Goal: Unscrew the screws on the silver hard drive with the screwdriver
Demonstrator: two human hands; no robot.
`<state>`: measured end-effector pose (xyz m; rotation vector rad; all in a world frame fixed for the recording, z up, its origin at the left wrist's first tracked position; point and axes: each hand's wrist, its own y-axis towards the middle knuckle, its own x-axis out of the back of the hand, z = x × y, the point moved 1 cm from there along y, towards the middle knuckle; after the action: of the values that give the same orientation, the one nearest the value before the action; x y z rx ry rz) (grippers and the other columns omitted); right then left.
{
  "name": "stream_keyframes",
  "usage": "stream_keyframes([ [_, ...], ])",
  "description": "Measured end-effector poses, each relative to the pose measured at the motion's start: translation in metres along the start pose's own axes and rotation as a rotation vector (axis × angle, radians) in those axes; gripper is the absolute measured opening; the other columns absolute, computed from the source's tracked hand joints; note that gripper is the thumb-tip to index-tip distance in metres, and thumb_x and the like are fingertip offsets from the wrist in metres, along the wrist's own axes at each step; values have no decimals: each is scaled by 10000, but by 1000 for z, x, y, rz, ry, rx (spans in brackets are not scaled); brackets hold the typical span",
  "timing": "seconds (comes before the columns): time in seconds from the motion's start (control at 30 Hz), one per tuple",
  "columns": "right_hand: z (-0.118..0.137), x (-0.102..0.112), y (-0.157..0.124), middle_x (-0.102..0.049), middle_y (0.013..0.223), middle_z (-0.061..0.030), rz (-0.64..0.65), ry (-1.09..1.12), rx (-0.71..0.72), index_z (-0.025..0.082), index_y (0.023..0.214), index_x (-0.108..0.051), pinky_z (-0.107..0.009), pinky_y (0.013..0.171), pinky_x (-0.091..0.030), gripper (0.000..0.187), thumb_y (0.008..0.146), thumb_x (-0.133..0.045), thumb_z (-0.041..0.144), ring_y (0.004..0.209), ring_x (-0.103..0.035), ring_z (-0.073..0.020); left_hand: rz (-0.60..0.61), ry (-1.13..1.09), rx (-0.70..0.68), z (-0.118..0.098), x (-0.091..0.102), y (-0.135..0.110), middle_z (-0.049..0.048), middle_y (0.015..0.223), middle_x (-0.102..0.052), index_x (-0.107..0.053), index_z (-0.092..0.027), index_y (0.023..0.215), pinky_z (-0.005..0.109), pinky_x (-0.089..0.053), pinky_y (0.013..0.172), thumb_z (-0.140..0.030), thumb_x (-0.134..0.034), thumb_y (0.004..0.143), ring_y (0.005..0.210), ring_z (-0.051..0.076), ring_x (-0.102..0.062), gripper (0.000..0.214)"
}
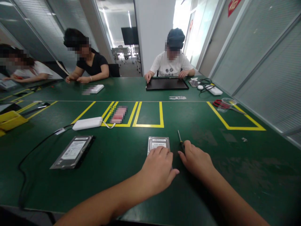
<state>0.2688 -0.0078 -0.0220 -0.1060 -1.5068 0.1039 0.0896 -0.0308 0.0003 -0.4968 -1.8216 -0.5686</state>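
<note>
A small metal hard drive (158, 140) with a white label lies in front of me. My left hand (158, 164) covers its near part, fingers curled over it and thumb out to the right; the drive's near edge is hidden. Just right of it, my right hand (196, 157) is closed around a screwdriver (179, 137), whose thin metal shaft points away from me. Most of its dark handle is hidden in the fingers. The shaft does not touch the drive. Further left, a larger hard drive (72, 152) with a white label lies flat on the table.
Yellow tape (148, 126) marks areas on the green table (117, 194). A white power strip (87, 123) with a black cable lies left, a phone beside it. Scissors (231, 106) and small metal bits (244, 139) lie right. Co-workers sit opposite, one holding a black panel (167, 83).
</note>
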Motion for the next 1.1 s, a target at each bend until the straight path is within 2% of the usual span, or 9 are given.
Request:
stream_keyframes([
  [0.13,-2,0,0,-700,957,-126,22,-43,-15,160,989,-525,-389,681,-511,254,987,-446,401,890,-717,-331,-40,19,18,2,-12,-3,118,1225,-629,-601,-148,1229,509,-447,1029,-527,-612,899,1192,320,-532,502],
  [0.3,-2,2,1,-714,909,-139,40,-62,-34,156,931,-581,-445,692,-530,299,980,-437,414,851,-723,-360,-108,20,-24,13,-27,-6,94,1236,-655,-617,-153,1220,472,-430,1052,-471,-553,950,1204,289,-540,421],
  [0.6,-5,17,3,-711,875,-136,-30,-51,-126,167,966,-552,-415,683,-505,286,987,-383,396,822,-722,-346,-171,10,-79,19,-33,-10,104,1270,-659,-620,-146,1244,467,-435,1057,-436,-562,944,1226,291,-543,421],
  [0.73,-13,20,5,-701,859,-109,-136,26,-149,190,995,-555,-357,650,-453,281,976,-399,423,781,-701,-310,-174,-9,-83,20,-34,-11,100,1272,-656,-620,-150,1247,466,-435,1059,-433,-566,939,1220,289,-547,422],
  [0.87,-24,23,6,-686,852,-68,-365,252,-68,200,977,-577,-313,657,-417,232,938,-487,410,760,-652,-242,-178,-16,-86,21,-35,-12,104,1273,-654,-616,-153,1254,475,-435,1053,-436,-549,946,1226,295,-542,424],
  [1.0,-28,32,4,-629,733,-19,-592,659,15,190,943,-628,-277,589,-418,289,882,-588,469,594,-554,-156,-165,-5,-93,21,-34,-14,115,1307,-633,-598,-147,1276,478,-430,1060,-477,-535,949,1248,304,-531,469],
  [1.1,-24,41,4,-643,778,-26,-671,989,59,179,975,-643,-267,577,-458,309,834,-671,452,622,-577,-150,-158,10,-100,20,-34,-15,134,1337,-609,-586,-131,1288,483,-429,1061,-537,-541,931,1259,317,-522,542],
])
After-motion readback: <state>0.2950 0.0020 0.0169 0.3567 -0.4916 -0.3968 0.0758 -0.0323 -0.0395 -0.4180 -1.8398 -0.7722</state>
